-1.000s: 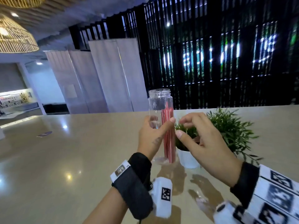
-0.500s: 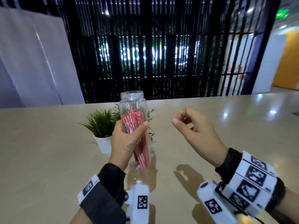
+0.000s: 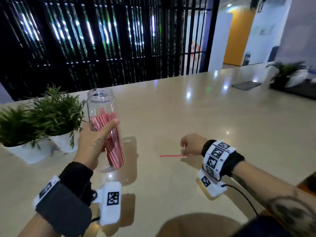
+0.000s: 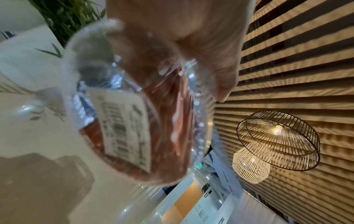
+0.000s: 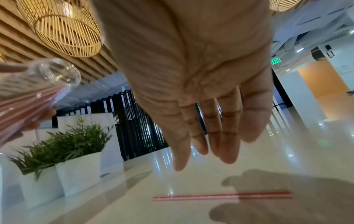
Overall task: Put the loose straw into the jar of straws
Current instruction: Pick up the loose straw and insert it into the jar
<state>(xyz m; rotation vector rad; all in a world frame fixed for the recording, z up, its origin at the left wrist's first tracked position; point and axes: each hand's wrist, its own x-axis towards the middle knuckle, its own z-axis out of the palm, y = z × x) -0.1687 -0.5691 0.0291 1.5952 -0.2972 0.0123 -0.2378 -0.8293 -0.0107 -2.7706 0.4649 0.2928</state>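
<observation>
Since the frame half a second ago, when the right hand (image 3: pixel 193 144) was raised level with the jar with thumb and forefinger nearly pinched, it has dropped low over the beige tabletop (image 3: pixel 222 127) and spread out. Its fingers (image 5: pixel 226 136) are now extended and relaxed, holding nothing; the right wrist view shows them pointing forward and down with their tips above the surface and their shadow falling across it. A loose red-and-white striped straw (image 3: pixel 171 156) lies flat on the tabletop just beneath and in front of those fingertips, crosswise to them, with one end under the hand's shadow and the other reaching toward the jar side; a gap shows between fingertips and straw, so they are not touching. The left hand (image 3: pixel 93 142) grips a clear plastic jar (image 3: pixel 102 106) around its middle, thumb across the front, holding it tilted with its open mouth up and clear of the table. Inside it stands a bunch of red-and-white striped straws (image 3: pixel 112 144), leaning together. In the left wrist view a white barcode label (image 4: pixel 124 128) shows on the jar's base. Two small green plants in white pots (image 3: pixel 59 144) stand on the tabletop just beside the jar, on its far left.
</observation>
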